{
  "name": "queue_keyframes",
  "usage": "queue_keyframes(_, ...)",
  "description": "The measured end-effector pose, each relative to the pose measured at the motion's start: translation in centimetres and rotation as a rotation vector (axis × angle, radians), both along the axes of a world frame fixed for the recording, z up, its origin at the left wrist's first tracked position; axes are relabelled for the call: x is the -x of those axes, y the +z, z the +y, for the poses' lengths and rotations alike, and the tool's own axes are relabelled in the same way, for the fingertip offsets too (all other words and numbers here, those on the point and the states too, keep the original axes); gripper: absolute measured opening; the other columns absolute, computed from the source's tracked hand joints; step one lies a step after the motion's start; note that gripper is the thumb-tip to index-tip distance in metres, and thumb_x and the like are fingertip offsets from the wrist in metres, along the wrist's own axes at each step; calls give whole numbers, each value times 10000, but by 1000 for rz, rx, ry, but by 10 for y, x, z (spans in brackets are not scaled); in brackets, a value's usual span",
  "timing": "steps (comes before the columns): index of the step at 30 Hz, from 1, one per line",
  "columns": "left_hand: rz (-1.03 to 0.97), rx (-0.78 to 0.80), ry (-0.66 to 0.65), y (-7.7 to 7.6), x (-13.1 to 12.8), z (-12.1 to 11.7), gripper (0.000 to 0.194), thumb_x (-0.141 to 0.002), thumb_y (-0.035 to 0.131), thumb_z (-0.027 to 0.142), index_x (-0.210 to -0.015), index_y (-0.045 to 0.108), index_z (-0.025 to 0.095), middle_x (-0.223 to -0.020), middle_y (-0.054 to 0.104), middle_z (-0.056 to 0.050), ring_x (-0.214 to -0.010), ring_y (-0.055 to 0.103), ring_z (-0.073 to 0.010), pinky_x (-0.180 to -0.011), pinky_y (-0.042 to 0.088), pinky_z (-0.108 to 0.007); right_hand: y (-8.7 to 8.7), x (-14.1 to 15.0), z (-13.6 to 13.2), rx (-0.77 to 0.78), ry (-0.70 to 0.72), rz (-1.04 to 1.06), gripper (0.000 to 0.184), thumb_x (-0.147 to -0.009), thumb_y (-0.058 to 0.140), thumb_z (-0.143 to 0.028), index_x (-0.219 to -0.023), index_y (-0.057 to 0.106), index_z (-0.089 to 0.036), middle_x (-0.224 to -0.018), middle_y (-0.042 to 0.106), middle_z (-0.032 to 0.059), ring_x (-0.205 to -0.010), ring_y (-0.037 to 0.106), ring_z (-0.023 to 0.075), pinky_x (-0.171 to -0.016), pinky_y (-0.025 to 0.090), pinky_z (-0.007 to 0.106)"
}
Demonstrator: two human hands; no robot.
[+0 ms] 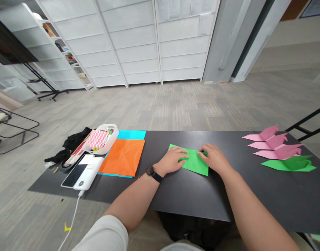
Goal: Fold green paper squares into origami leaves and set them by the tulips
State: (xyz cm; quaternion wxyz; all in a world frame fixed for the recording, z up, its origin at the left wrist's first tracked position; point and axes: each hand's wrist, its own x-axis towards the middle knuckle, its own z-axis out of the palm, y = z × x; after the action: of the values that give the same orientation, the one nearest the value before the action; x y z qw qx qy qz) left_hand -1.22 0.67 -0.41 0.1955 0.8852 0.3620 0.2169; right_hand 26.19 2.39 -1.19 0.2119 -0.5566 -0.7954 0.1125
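Note:
A green paper sheet [195, 163] lies partly folded on the black table [191, 195], in front of me. My left hand [172, 160] rests on the sheet's left part, fingers bent and pressing down on the paper. My right hand [214, 157] presses on the right edge of the sheet, with its fingertips pinched on a fold near the top. A black watch [152, 172] is on my left wrist.
An orange sheet [122, 161] lies on a blue sheet [131, 135] at the left. Beside them are a white tray [103, 138] of supplies, a white power bank with a phone [81, 171] and black cloth [73, 141]. Three pink folded shapes [273, 143] and a green one [290, 164] sit at the right.

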Motion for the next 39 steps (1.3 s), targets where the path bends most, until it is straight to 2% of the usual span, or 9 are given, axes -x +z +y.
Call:
queue_keyframes(4,2,11,4,4,-1,-1,267,-992,678,232,-1232,789,268,-1385,727,-53,-1300,644,-240,-1221,438,-471,2,-1,-3,75,-15,141,203,-946,604,-370,-1067,737,-275,-957,772,48,-888,710,248,-833,526,369)
queue_keyframes(8,19,11,37,4,-2,0,283,-1005,672,272,-1267,779,285,-1405,708,-64,-1318,627,-249,-1214,443,-487,0,-6,-1,127,-64,235,396,-888,671,-386,-1269,715,-289,-968,767,33,-783,686,218,-784,539,356)
queue_keyframes(13,56,-37,165,-3,5,3,282,-1028,633,289,-1270,777,273,-1400,704,-63,-1312,610,-253,-1219,424,-498,-6,-14,9,188,-156,310,473,-836,727,-366,-1299,720,-269,-1007,758,57,-793,664,220,-792,553,373)
queue_keyframes(17,86,-44,202,-5,12,2,311,-1014,651,317,-1300,765,278,-1434,691,-57,-1327,596,-259,-1234,402,-514,-11,-17,15,248,-202,486,558,-803,773,-389,-1336,690,-244,-993,727,56,-828,658,215,-770,555,355)
queue_keyframes(19,98,-53,198,-3,12,0,345,-1004,653,315,-1334,749,297,-1464,676,-52,-1344,584,-267,-1259,367,-547,-11,-18,14,327,-206,610,599,-799,777,-407,-1361,660,-236,-973,695,46,-809,650,202,-696,548,320)
queue_keyframes(22,95,-69,106,3,9,-3,410,-999,603,233,-1378,727,330,-1534,636,-37,-1398,553,-259,-1292,325,-562,-8,-17,12,457,-194,729,643,-799,780,-432,-1390,620,-235,-969,660,33,-758,633,176,-596,515,271)
queue_keyframes(26,97,-41,-18,8,5,-7,458,-993,541,185,-1390,726,319,-1553,633,-35,-1381,575,-248,-1229,423,-509,1,-15,11,514,-193,760,646,-790,800,-431,-1375,617,-226,-934,637,12,-698,595,140,-553,481,235)
queue_keyframes(34,143,-33,10,14,1,-18,430,-951,654,345,-1370,732,290,-1557,634,-31,-1340,560,-314,-1176,432,-525,29,-12,2,712,-207,1085,428,-947,670,-518,-1295,663,-270,-985,701,47,-709,663,156,-582,567,263)
queue_keyframes(39,153,-46,-9,15,-6,-22,431,-969,645,347,-1393,715,310,-1574,613,-23,-1357,520,-329,-1182,402,-540,34,-3,-3,748,-124,1087,432,-812,788,-335,-1228,697,-263,-992,718,22,-738,667,132,-649,574,242)
